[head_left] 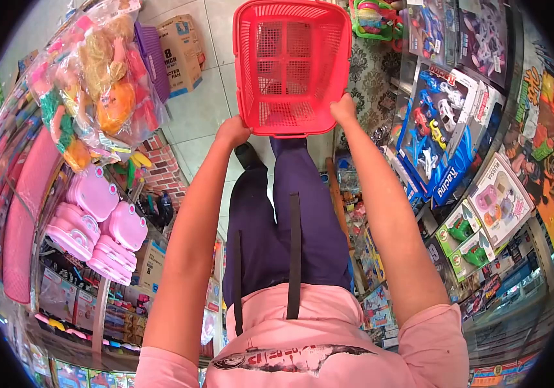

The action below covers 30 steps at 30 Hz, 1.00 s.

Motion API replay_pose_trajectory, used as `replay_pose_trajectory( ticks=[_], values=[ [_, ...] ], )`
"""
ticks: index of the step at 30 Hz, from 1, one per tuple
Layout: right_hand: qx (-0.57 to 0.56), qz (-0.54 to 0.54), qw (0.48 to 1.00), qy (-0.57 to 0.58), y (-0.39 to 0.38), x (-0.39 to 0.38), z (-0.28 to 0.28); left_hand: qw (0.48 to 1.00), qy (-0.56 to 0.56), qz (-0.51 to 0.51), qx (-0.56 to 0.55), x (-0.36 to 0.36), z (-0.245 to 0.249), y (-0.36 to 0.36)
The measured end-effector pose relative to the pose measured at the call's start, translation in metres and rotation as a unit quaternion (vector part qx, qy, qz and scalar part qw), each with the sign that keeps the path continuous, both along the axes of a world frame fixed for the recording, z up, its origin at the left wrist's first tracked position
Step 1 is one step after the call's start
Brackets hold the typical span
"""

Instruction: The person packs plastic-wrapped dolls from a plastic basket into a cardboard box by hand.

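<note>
A red plastic basket (pixel 290 121) with lattice sides is held out in front of me above the tiled floor. Nothing lies inside it. My left hand (pixel 233 131) is closed on its near left corner. At the near right corner, my right hand (pixel 343 108) grips the rim, thumb on top. The fingers of both hands are partly hidden behind the basket wall.
Shelves of toys line both sides of a narrow aisle. Bagged dolls (pixel 105 84) and pink cases (pixel 99 220) are on the left, with a cardboard box (pixel 182 55) beyond. A boxed racing car set (pixel 442 123) and other packaged toys stand on the right.
</note>
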State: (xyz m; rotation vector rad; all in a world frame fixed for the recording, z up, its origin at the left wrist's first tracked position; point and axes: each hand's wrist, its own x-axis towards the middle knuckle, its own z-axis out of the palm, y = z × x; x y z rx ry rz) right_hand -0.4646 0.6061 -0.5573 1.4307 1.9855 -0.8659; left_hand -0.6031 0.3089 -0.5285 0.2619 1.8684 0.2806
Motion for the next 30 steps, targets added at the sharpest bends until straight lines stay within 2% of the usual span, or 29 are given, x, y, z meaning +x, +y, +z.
replay_pose_trajectory(
  ticks=[2,4,5,6,7,8,9,11,13,14,15,16,17,18,19,20,21,22,23,24,25,27,28,29,30],
  values=[
    [0.018,0.014,1.000,-0.016,0.002,-0.009,0.007,1.000,-0.014,-0.012,-0.008,-0.005,0.001,-0.003],
    [0.044,0.022,0.997,-0.053,0.001,-0.020,0.008,0.995,0.024,0.077,0.055,-0.009,0.008,-0.018],
    [0.045,0.027,0.997,-0.047,0.005,-0.014,0.003,0.995,0.030,0.083,0.051,-0.011,0.009,-0.028],
    [0.047,0.033,0.998,-0.041,0.002,-0.014,-0.001,0.983,0.004,0.167,0.074,-0.011,0.010,-0.040],
    [0.100,0.078,0.989,-0.075,-0.007,-0.027,0.017,0.963,-0.022,0.250,0.099,-0.014,0.011,-0.053],
    [0.155,0.121,0.974,-0.110,-0.016,-0.039,0.041,0.947,-0.049,0.291,0.126,-0.019,0.014,-0.068],
    [0.157,0.127,0.974,-0.107,-0.023,-0.049,0.054,0.945,-0.046,0.297,0.127,-0.023,0.017,-0.086],
    [0.230,0.169,0.952,-0.107,-0.038,-0.070,0.075,0.915,-0.033,0.375,0.144,-0.032,0.018,-0.135],
    [0.252,0.179,0.947,-0.091,-0.060,-0.095,0.088,0.907,-0.029,0.402,0.124,-0.047,0.025,-0.192],
    [0.275,0.179,0.943,-0.049,-0.072,-0.106,0.092,0.899,-0.038,0.422,0.110,-0.048,0.010,-0.233],
    [0.297,0.178,0.938,-0.006,-0.085,-0.118,0.094,0.903,0.028,0.411,0.122,-0.048,0.003,-0.269],
    [0.298,0.177,0.938,-0.007,-0.100,-0.130,0.098,0.899,0.019,0.413,0.142,-0.046,-0.015,-0.314],
    [0.293,0.171,0.939,0.061,-0.116,-0.144,0.100,0.901,0.017,0.410,0.144,-0.058,-0.018,-0.350],
    [0.287,0.165,0.935,0.130,-0.132,-0.160,0.100,0.880,-0.056,0.470,0.050,-0.073,-0.021,-0.381],
    [0.289,0.164,0.935,0.126,-0.147,-0.176,0.098,0.842,-0.129,0.522,-0.047,-0.081,-0.025,-0.403],
    [0.262,0.171,0.927,0.205,-0.162,-0.192,0.095,0.841,-0.135,0.521,-0.050,-0.095,-0.015,-0.408],
    [0.231,0.180,0.913,0.284,-0.175,-0.209,0.090,0.765,-0.091,0.638,0.000,-0.111,-0.005,-0.416],
    [0.229,0.186,0.913,0.281,-0.188,-0.228,0.083,0.668,-0.041,0.741,0.051,-0.126,0.005,-0.421],
    [0.179,0.184,0.913,0.316,-0.202,-0.247,0.076,0.664,-0.044,0.745,0.048,-0.139,-0.005,-0.430],
    [0.128,0.181,0.911,0.349,-0.215,-0.265,0.068,0.617,-0.057,0.774,0.132,-0.155,-0.018,-0.435],
    [0.124,0.185,0.912,0.344,-0.227,-0.285,0.059,0.563,-0.070,0.795,0.213,-0.166,-0.025,-0.444],
    [-0.048,0.045,0.962,0.266,-0.248,-0.322,0.047,0.579,-0.013,0.770,0.266,-0.191,0.014,-0.422],
    [-0.051,0.049,0.963,0.260,-0.260,-0.339,0.050,0.561,-0.021,0.772,0.297,-0.200,0.008,-0.433],
    [-0.126,-0.056,0.963,0.232,-0.271,-0.359,0.054,0.543,-0.028,0.772,0.329,-0.211,0.002,-0.441],
    [-0.197,-0.162,0.946,0.201,-0.279,-0.369,0.053,0.565,-0.021,0.762,0.318,-0.225,0.008,-0.439]
  ],
)
